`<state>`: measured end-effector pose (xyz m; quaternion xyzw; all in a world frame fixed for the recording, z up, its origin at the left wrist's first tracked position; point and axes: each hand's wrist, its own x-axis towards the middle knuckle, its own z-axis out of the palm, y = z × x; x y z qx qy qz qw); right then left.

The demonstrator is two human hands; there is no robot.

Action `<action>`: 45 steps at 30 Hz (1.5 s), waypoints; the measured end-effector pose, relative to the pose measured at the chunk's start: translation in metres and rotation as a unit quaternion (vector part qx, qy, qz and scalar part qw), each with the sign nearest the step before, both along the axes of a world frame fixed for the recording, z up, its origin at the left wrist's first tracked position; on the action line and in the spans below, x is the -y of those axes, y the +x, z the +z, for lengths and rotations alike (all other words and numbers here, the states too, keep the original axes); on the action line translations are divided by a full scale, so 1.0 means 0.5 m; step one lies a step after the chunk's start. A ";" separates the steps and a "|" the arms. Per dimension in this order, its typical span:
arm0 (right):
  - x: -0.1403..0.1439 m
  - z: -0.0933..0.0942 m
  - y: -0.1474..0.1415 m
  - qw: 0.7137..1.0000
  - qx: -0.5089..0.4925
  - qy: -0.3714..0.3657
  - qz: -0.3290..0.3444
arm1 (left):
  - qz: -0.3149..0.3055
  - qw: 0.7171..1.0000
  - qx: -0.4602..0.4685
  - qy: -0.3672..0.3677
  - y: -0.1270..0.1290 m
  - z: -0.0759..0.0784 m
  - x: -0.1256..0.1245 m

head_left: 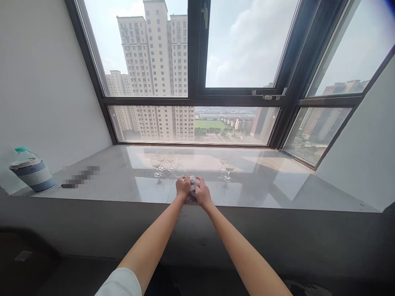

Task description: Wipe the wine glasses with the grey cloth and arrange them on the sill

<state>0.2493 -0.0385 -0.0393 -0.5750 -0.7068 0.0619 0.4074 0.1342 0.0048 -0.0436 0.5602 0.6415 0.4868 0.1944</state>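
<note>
Both of my hands meet over the front of a polished stone window sill [277, 181]. My left hand [183, 188] is closed around a clear wine glass [180, 170] that is tipped toward the window. My right hand [203, 194] presses a small whitish cloth [194, 181] against the glass; the part between my hands is hidden. Three more wine glasses [160, 163] stand upright just behind and to the left. Two others [228, 169] stand upright to the right.
A large plastic water bottle [31, 170] with a green cap and blue label stands at the sill's far left, by the wall. A dark flat object [79, 176] lies near it. Behind the sill is a dark-framed window [196, 96].
</note>
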 end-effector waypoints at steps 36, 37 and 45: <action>0.015 -0.038 0.427 0.961 0.022 0.008 -0.275 | -0.071 0.991 -0.109 -0.011 0.003 0.003 -0.001; 0.017 -0.036 0.427 0.963 0.023 0.012 -0.269 | -0.076 0.990 -0.114 -0.010 0.003 0.004 0.000; 0.015 -0.033 0.429 0.971 0.004 0.001 -0.241 | -0.174 0.960 -0.218 0.036 0.058 0.026 0.023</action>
